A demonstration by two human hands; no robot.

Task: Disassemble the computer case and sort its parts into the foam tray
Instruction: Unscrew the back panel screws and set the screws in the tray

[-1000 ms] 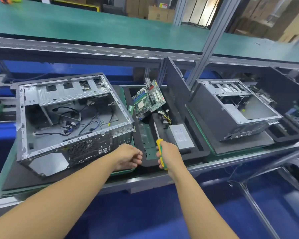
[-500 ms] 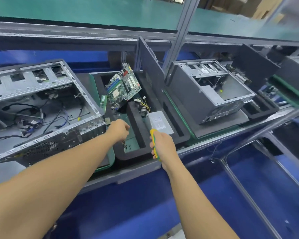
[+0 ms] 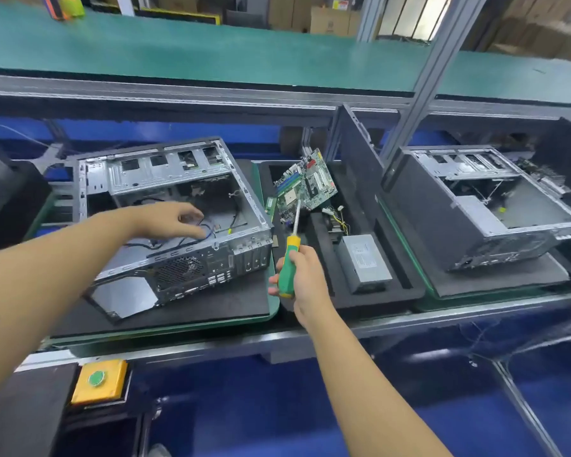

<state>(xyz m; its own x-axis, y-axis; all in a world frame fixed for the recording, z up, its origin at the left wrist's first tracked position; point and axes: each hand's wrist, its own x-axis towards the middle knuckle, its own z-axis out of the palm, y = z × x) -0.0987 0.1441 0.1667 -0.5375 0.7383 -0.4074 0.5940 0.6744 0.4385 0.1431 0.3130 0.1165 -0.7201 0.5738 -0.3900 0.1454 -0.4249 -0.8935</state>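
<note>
Inside the computer case (image 3: pixel 178 272), the left hand (image 3: pixel 168 220) curves over blue cables (image 3: pixel 211 231), grip unclear; the right hand (image 3: pixel 305 275) clasps a screwdriver (image 3: pixel 292 245), motherboard (image 3: pixel 305 186) just beyond.

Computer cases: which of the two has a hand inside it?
The left computer case: the left hand reaches among its cables. No hand is near the right computer case.

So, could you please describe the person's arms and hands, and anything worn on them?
The left forearm and right forearm are bare, with no sleeve in view. The left hand and right hand wear no gloves, and no watch, ring or wristband shows.
</note>
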